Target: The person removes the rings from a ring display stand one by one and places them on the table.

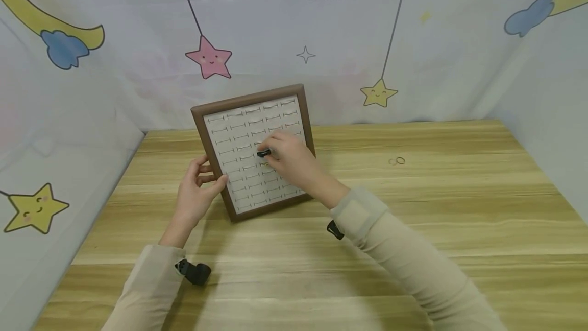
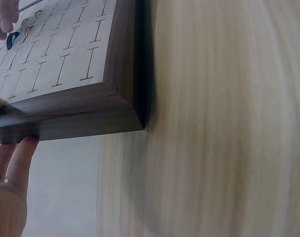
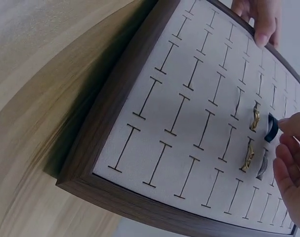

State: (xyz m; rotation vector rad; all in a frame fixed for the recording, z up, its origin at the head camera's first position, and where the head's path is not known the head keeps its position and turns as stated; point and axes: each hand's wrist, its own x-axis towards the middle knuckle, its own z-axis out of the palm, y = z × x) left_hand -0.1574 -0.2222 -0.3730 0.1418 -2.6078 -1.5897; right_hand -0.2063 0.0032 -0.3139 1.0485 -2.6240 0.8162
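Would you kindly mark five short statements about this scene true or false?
1. The left hand grips the brown-framed, white rectangular board. True.
2. The board lies flat. False: it is tilted up.
3. The right hand touches a shiny black band ring. True.
4. The board is filled. False: most visible dark, I-shaped slots are bare.
5. Two thin round rings lie on the wood-grain tabletop, right of the board. True.

At your right fingers (image 3: pixel 294 124) is a black ring (image 3: pixel 272 129), near them two gold rings (image 3: pixel 255 118) and a silver-grey ring (image 3: pixel 262 165), behind them a brown frame (image 1: pixel 204 137) around a white panel (image 3: pixel 157 118) patterned with dark slits (image 3: pixel 176 114), below them a yellowish, brown-streaked table (image 1: pixel 432 188).
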